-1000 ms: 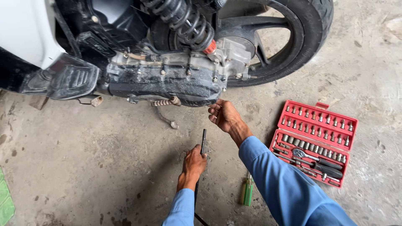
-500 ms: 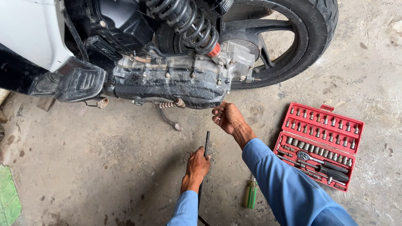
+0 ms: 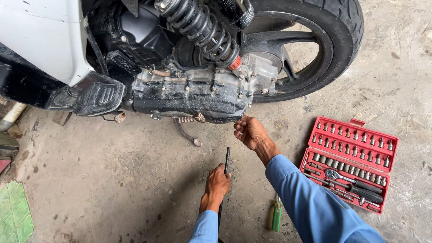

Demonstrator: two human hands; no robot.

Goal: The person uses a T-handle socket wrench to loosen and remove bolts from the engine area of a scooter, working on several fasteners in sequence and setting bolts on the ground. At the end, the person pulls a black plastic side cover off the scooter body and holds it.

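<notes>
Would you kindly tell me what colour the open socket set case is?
Red; the socket set case shows clearly in the head view.

Repair workshop, scooter (image 3: 180,58), socket set (image 3: 351,164), concrete floor (image 3: 112,189)

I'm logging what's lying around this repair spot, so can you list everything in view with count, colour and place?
Scooter: one, white body panel, across the top.
Rear tyre: one, black, top right.
Shock spring: one, black, top centre.
Engine case: one, grimy grey-black, centre, beneath the spring.
Socket set case: one, red, open on the floor at right.
Screwdriver: one, green handle, on the floor by the right sleeve.
Mat: one, green, bottom left corner.
Concrete floor: grey, stained.
Rod tool: one, black, held upright, centre.
Left hand: grips the rod tool.
Right hand: empty, at the engine case's underside.
</notes>
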